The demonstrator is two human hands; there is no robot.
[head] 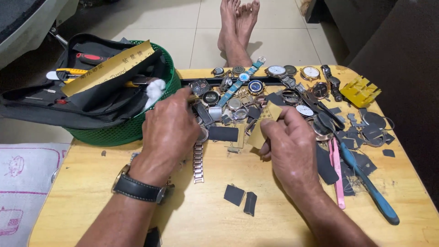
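1. Sandpaper, a small tan piece (259, 133), sits pinched in my right hand (290, 146) at the middle of the wooden table (91, 183); the fingers are curled tight on it, holding it tilted just above the tabletop.
2. My left hand (169, 130) is closed over a wristwatch with a metal link bracelet (198, 162); the case is mostly hidden under the fingers, and the bracelet trails toward me across the wood.
3. On that left wrist I see a watch on a dark leather strap (136, 188).
4. Beyond both hands lies a heap of watch heads and cases (274, 84), among them one on a blue strap (238, 84).
5. Dark sandpaper scraps (366, 132) are scattered to the right, and two more dark pieces (241, 197) lie near me, between my forearms.
6. Pink tweezers (337, 171) and a blue-handled tool (372, 192) lie side by side right of my right hand.
7. A yellow plastic holder (360, 91) stands at the far right corner.
8. A green mesh basket (132, 128) at the far left holds a black tool pouch (55, 105), a long tan sheet (107, 68) and a white cotton wad (155, 89).
9. Bare feet (238, 23) rest on the tiled floor past the table.
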